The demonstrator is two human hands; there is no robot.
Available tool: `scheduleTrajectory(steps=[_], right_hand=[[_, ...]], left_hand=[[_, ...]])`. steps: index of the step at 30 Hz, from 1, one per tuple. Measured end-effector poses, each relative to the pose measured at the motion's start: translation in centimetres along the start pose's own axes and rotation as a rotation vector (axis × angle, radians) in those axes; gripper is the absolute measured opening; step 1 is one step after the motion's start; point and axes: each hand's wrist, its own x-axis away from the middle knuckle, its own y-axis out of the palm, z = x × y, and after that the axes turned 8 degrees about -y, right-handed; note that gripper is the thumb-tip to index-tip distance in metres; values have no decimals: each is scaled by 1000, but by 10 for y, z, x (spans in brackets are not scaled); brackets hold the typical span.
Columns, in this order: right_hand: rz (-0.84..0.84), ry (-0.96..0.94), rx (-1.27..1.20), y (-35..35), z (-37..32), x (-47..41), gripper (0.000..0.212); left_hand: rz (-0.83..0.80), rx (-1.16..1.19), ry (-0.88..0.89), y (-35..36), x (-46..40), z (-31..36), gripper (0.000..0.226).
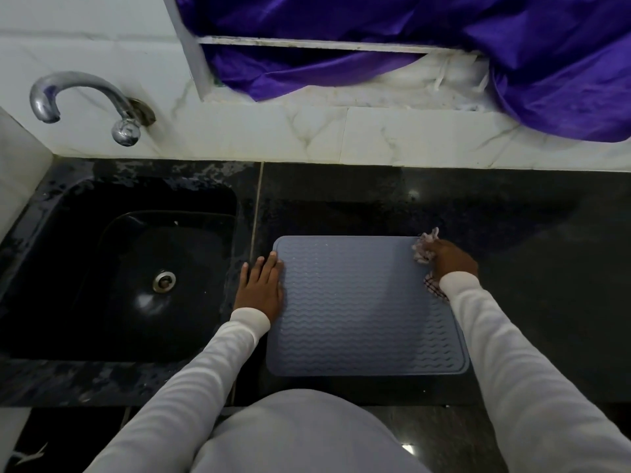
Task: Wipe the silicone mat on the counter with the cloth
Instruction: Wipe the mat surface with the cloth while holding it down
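A curved chrome tap [85,100] juts from the white marble-veined wall tiles [273,131] at the far left, its spout arching over a black sink [51,268] sunk into the left end of a dark, polished stone counter [529,268]. A round metal drain [164,280] shines in the basin floor, and the sink's rim looks wet and blotchy. A pale seam [255,213] runs front to back across the counter just right of the sink.

Beside that seam a person in long white sleeves presses the left hand [261,288] flat, fingers extended and relaxed, palm down. It straddles the left edge of a grey-blue silicone mat [355,308], fingertips near the mat's far-left corner. The mat, ribbed with wavy lines and edged by a raised border, lies flat near the counter's front edge, roughly at its middle, well clear of the wall.

At the mat's far-right corner the right hand [447,259] is closed around a bunched checked cloth [425,249], which pokes out beyond the knuckles and again under the wrist, resting on the mat's right edge.

Behind the counter, a white ledge [341,97] carries a window frame [307,42], draped with glossy purple fabric [512,46] that spills down over the ledge at the far right. The right half of the counter gleams with faint reflections. Dark floor tiles [444,438] show below the counter's front edge.
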Motion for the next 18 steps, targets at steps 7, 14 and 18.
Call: scheduleTrajectory(steps=[7,14,18], right_hand=[[167,-447,-221,30,-132,49,53],[-123,-560,141,121,-214,67,71],[-119,-581,197,102,-187,66,94]], left_hand=[[-7,16,-11,2,0,0,70],[-14,-11,-23,3,0,-2,66],[-15,9,-7,4,-1,-3,62]])
